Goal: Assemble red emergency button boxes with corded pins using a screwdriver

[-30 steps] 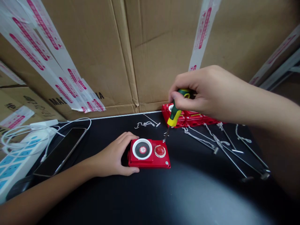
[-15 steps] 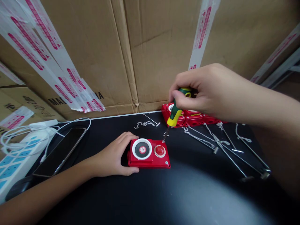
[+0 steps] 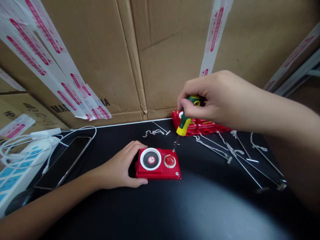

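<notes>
A red fire alarm box lies flat on the black table, with a white-ringed round disc on its left half and a red dome on its right. My left hand grips its left end, thumb along the near edge and fingers at the far edge. Above and to the right, my right hand is closed around the green and yellow handle of a screwdriver. The tilted shaft meets a screw at the box's far right corner. Another screw head shows at the near right corner.
More red boxes stand in a row against the cardboard, partly behind my right hand. Several small metal hammers with white strings lie at the right. A phone, white cables and a power strip are at the left.
The right hand and screwdriver have shifted slightly left and the handle stands a little differently in the fingers. The tip stays at the same corner; the left hand keeps its hold.
</notes>
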Demonstrator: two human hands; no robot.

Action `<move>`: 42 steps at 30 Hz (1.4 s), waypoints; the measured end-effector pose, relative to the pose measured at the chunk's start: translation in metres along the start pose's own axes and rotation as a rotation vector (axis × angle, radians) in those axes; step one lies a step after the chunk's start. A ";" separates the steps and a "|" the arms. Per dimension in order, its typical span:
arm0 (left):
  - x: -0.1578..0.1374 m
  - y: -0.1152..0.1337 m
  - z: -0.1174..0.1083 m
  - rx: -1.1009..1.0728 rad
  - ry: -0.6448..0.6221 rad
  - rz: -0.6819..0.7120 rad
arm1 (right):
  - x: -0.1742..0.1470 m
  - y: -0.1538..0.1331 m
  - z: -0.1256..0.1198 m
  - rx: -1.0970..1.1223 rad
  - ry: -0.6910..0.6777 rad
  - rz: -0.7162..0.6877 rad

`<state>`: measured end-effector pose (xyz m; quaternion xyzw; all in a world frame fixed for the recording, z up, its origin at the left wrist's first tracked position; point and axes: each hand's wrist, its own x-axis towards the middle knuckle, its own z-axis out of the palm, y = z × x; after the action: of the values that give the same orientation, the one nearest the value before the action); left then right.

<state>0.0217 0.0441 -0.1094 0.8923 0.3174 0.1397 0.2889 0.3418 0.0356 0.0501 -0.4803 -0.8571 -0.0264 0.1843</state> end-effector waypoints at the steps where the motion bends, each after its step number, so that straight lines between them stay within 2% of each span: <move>1: 0.000 0.000 0.000 0.001 -0.001 -0.001 | 0.000 0.000 0.000 -0.003 0.004 -0.001; 15: 0.000 -0.001 0.001 0.007 -0.002 -0.004 | -0.004 0.005 -0.013 -0.011 0.079 0.035; 18: -0.001 -0.001 0.001 0.009 -0.001 -0.007 | 0.000 0.007 -0.003 -0.023 0.054 0.012; 22: -0.001 -0.001 0.001 0.010 -0.002 -0.004 | 0.014 0.012 0.022 -0.039 -0.053 -0.059; 25: 0.000 -0.002 0.001 0.012 -0.003 -0.007 | 0.023 0.019 0.035 -0.096 -0.070 -0.084; 32: 0.001 -0.001 0.001 0.026 -0.003 -0.007 | 0.025 0.034 0.032 -0.198 0.006 -0.063; 34: 0.001 -0.001 0.001 0.027 -0.004 -0.007 | 0.023 0.034 0.027 -0.143 0.068 -0.046; 38: -0.001 -0.001 0.001 0.031 -0.002 -0.003 | 0.013 0.024 0.012 0.102 0.175 0.008; 42: -0.002 -0.002 0.002 0.047 0.006 0.007 | 0.000 0.005 -0.003 0.299 0.158 -0.038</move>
<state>0.0201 0.0436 -0.1126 0.8995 0.3184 0.1360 0.2664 0.3468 0.0378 0.0523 -0.4275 -0.8434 0.0602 0.3198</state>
